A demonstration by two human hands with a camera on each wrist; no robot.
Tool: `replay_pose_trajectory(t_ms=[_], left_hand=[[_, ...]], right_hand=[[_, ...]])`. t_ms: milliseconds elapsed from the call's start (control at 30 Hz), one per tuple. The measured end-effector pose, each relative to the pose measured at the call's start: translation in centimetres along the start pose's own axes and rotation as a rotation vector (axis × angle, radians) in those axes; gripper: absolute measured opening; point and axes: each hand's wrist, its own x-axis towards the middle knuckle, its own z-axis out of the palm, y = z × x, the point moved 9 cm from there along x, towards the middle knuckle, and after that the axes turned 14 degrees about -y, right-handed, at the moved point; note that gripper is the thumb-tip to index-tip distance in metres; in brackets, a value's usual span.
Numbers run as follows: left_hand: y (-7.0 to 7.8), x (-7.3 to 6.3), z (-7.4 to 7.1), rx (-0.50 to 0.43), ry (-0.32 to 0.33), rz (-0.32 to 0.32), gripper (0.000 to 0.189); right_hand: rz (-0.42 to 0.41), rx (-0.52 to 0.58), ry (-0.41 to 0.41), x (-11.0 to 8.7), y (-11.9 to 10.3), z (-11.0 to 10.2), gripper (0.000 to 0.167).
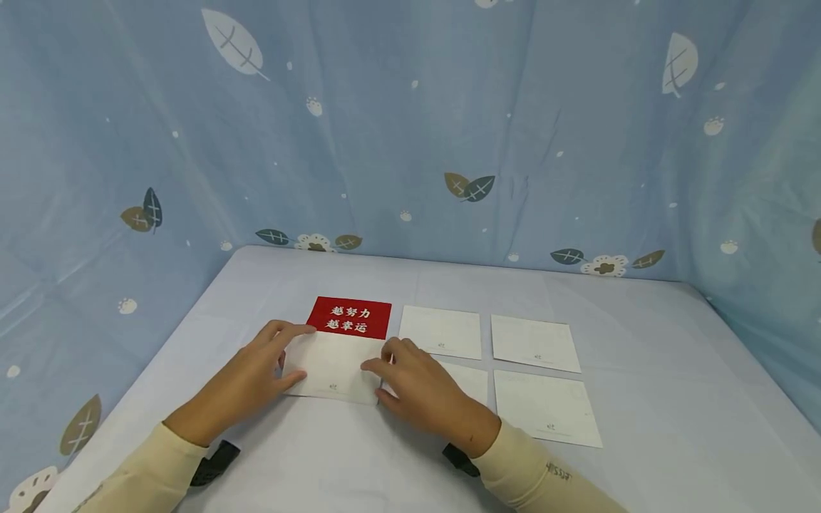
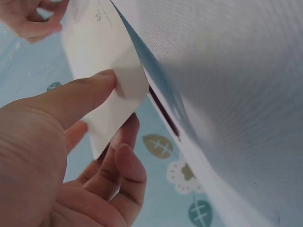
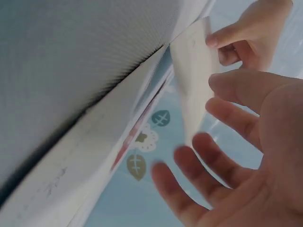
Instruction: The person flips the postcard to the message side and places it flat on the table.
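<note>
A white card (image 1: 333, 367) with a small printed mark is lifted off the table and tilted in the head view. My left hand (image 1: 256, 370) pinches its left side; in the left wrist view the thumb (image 2: 94, 87) lies on the white face and the fingers are behind. At the card's right edge is my right hand (image 1: 423, 388), its fingers loosely spread in the right wrist view, thumb tip (image 3: 220, 82) by the edge. Whether it touches the card is hard to tell. Just behind lies a red card (image 1: 349, 318) with white Chinese characters.
Right of the red card lie more white cards, two in the back row (image 1: 440, 331) (image 1: 535, 343) and a front right card (image 1: 547, 406). Another card (image 1: 471, 381) is partly covered by my right hand. A blue leaf-patterned curtain (image 1: 410, 142) hangs behind the white table (image 1: 641, 399).
</note>
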Motion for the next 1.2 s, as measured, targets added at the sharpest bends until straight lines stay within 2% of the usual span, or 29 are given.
replay_pose_trajectory(t_ms=[133, 233, 400, 500, 700, 867, 1200], left_hand=[[-0.4, 0.1, 0.4, -0.005, -0.050, -0.037, 0.073], [-0.7, 0.1, 0.8, -0.004, -0.095, -0.076, 0.074], [-0.9, 0.1, 1.2, 0.009, -0.128, -0.095, 0.069], [-0.8, 0.1, 1.3, 0.020, -0.127, -0.077, 0.062], [-0.1, 0.0, 1.4, 0.100, -0.123, -0.007, 0.047], [0.4, -0.1, 1.5, 0.166, -0.117, 0.028, 0.040], [0.5, -0.2, 1.7, 0.209, -0.166, 0.013, 0.036]], right_hand=[[-0.065, -0.149, 0.011, -0.1, -1.1, 0.1, 0.037], [-0.120, -0.213, -0.075, -0.1, -1.7, 1.0, 0.040], [-0.144, -0.187, -0.242, -0.4, -1.8, 2.8, 0.046], [-0.143, -0.167, -0.284, -0.5, -1.8, 3.1, 0.048], [-0.139, -0.149, -0.292, -0.6, -1.8, 3.0, 0.049], [-0.146, -0.158, -0.277, -0.7, -2.0, 2.9, 0.046], [-0.157, -0.176, -0.260, -0.7, -2.0, 2.9, 0.046]])
